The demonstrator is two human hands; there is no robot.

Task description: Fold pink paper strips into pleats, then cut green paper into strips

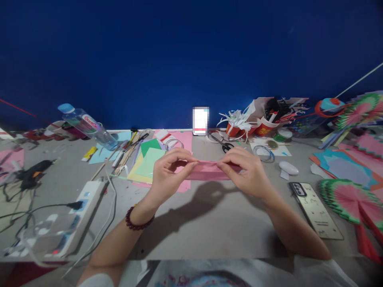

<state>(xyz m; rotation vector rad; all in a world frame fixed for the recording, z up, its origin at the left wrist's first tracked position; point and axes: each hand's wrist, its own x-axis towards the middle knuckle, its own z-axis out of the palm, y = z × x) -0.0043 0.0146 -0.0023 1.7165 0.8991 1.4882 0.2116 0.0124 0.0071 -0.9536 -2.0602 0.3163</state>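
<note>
A narrow folded strip of pink paper (pixel 206 171) is held up level above the grey table. My left hand (pixel 172 171) pinches its left part between thumb and fingers, a beaded bracelet (pixel 139 219) on that wrist. At the strip's right part, my right hand (pixel 245 169) has a like pinch, thumb toward me. The strip's two ends are partly hidden behind my hands. Behind my left hand lie green paper sheets (pixel 150 159) over larger pink sheets. Black-handled scissors (pixel 226 147) lie just beyond my right hand.
A power strip (pixel 85 215) with cables and a tilted water bottle (pixel 92 125) are at left. A phone (pixel 315 211), a white mouse-like object (pixel 289 168) and pleated paper fans (pixel 351 203) lie at right. Red cups (pixel 265 126) with pens and paper shreds stand at the back.
</note>
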